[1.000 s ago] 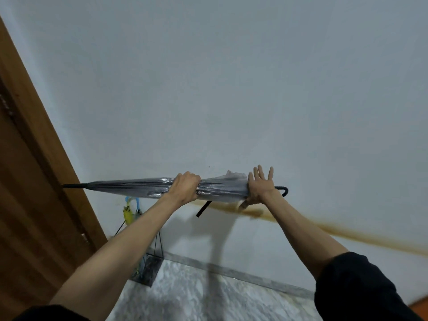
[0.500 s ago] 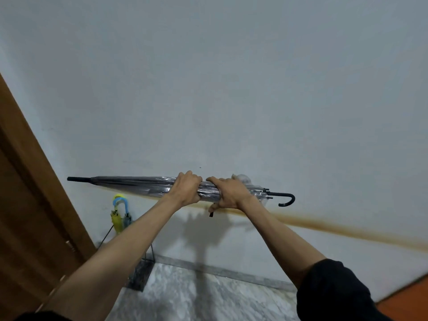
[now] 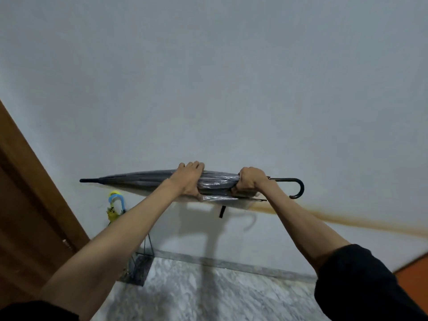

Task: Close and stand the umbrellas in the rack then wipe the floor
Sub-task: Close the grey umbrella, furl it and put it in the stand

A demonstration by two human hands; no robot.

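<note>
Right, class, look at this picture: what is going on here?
A person holds a folded clear umbrella level in front of the white wall. The left hand grips its canopy near the middle, and the right hand grips it by the hooked handle end. Its black strap hangs loose. Down by the wall, the wire rack already holds a yellow umbrella with a blue handle.
</note>
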